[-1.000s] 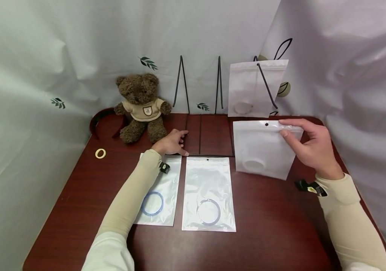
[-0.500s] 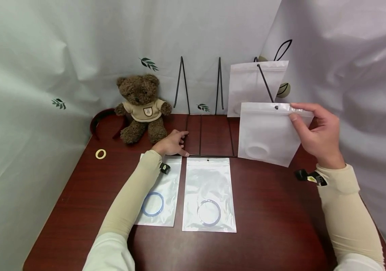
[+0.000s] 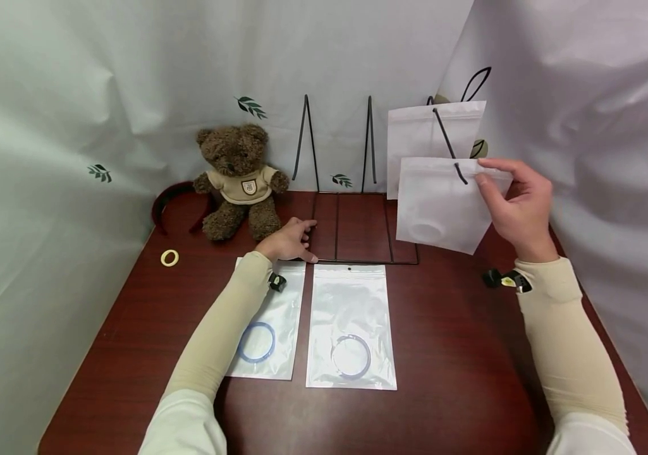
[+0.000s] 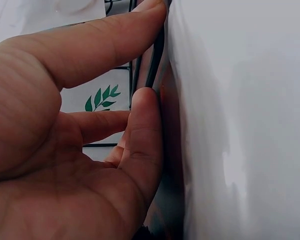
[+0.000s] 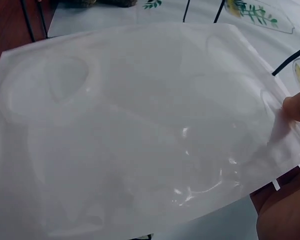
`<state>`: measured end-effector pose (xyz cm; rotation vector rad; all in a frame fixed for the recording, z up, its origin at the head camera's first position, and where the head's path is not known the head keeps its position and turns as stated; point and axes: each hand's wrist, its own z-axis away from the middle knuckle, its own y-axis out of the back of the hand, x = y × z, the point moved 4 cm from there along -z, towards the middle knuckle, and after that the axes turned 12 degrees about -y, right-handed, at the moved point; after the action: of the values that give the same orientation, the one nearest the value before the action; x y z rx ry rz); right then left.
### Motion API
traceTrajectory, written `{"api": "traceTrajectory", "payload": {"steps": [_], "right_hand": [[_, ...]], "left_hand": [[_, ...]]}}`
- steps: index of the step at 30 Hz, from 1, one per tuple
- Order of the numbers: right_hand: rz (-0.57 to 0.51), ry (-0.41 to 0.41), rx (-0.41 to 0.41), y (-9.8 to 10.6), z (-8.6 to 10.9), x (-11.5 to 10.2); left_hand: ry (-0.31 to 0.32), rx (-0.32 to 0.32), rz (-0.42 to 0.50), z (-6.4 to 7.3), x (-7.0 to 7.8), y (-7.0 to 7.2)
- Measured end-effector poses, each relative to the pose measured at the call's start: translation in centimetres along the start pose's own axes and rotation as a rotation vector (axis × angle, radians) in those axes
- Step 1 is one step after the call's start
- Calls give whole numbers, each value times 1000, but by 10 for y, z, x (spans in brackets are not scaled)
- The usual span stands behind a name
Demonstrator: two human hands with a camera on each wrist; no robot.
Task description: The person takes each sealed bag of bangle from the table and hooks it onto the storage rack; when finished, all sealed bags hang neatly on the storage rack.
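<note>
Nearest us, two zip-top pouches lie flat on the table (image 3: 460, 379); the left-hand pouch (image 3: 281, 303), with a blue hoop (image 3: 273, 341), is at six o'clock from our left hand (image 3: 286, 241), partly under the forearm; the right-hand pouch (image 3: 352, 303), with a purplish hoop (image 3: 368, 357), is between four and five o'clock; our left thumb and fingers stand parted against the left front corner of the display rack's wire base (image 3: 363, 261), in no closed grip that we can see.

Our right hand (image 3: 523, 205) pinches the top corner of a white zip-top pouch (image 3: 434, 205) between thumb and forefinger; that pouch lies at nine o'clock from the right hand, touching it, and between two and three from the left, well apart; its long axis seems to run down from the header strip, foreshortened.

What counts, we judge, is hole against prong; the rightmost hook (image 3: 445, 136) appears to pass through the header, its tip towards us; behind, at twelve o'clock, hangs another white pouch (image 3: 409, 139).
</note>
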<state>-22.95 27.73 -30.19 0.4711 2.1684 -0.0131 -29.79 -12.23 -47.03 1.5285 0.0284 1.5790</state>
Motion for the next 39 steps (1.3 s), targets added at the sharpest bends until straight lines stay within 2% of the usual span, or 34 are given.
{"api": "traceTrajectory", "payload": {"steps": [7, 16, 26, 29, 34, 39], "right_hand": [[52, -3, 7, -10, -16, -2], [52, -47, -9, -24, -37, -2], [29, -184, -43, -35, -59, 8], [-9, -219, -56, -38, -63, 9], [-74, -226, -61, -39, -67, 9], [-73, -231, -62, -38, -68, 8]], "left_hand": [[0, -2, -3, -1, 1, 0], [4, 6, -28, 1, 1, 1], [2, 2, -29, 1, -1, 1], [4, -3, -30, 0, -1, 1], [10, -13, -23, -1, -1, 1], [1, -12, -16, -1, 0, 1]]}}
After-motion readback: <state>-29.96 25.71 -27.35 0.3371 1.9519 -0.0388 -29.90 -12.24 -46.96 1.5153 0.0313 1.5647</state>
